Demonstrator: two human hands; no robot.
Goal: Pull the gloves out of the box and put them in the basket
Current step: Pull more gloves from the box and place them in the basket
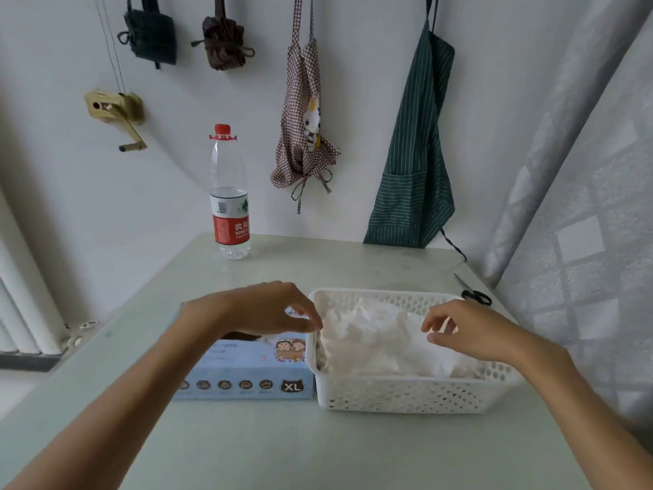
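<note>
Crumpled filmy gloves [381, 343] heap inside the perforated rectangular basket [406, 394].

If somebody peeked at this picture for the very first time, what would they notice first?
Probably the white basket near the front right of the table, heaped with crumpled white gloves. The left hand and the right hand reach over the heap from either side. Next, the blue glove box marked XL, right beside the basket, and the tall water bottle with a red cap at the back.
</note>
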